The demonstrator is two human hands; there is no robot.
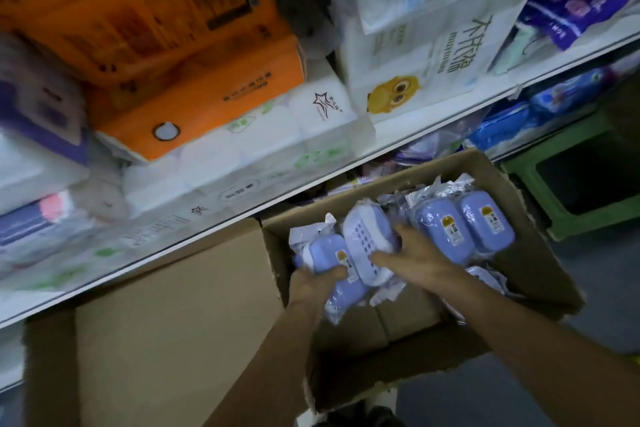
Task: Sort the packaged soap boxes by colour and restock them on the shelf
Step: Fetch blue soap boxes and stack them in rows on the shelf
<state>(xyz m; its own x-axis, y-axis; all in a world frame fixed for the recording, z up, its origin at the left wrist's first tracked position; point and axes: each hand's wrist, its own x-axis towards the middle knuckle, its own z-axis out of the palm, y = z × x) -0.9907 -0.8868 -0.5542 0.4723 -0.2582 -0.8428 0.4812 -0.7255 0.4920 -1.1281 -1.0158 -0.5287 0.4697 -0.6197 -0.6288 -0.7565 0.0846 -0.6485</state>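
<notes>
An open cardboard carton (540, 253) holds several lilac-blue soap boxes in clear plastic wrap. My left hand (313, 282) grips one wrapped soap box (327, 255) at the carton's left side. My right hand (412, 253) holds a second wrapped soap box (365, 236) lying with its perforated white underside up, thumb curled over its edge. Two more wrapped soap boxes (465, 227) lie side by side at the carton's far right, each with a yellow label. Another wrapped box is partly hidden under my right forearm.
A white shelf edge (242, 215) runs diagonally above the carton, packed with tissue packs: an orange pack (194, 104) and white packs (433, 55). A closed cardboard box (166, 315) stands to the left of the carton. A green plastic stool (585, 180) is at the right.
</notes>
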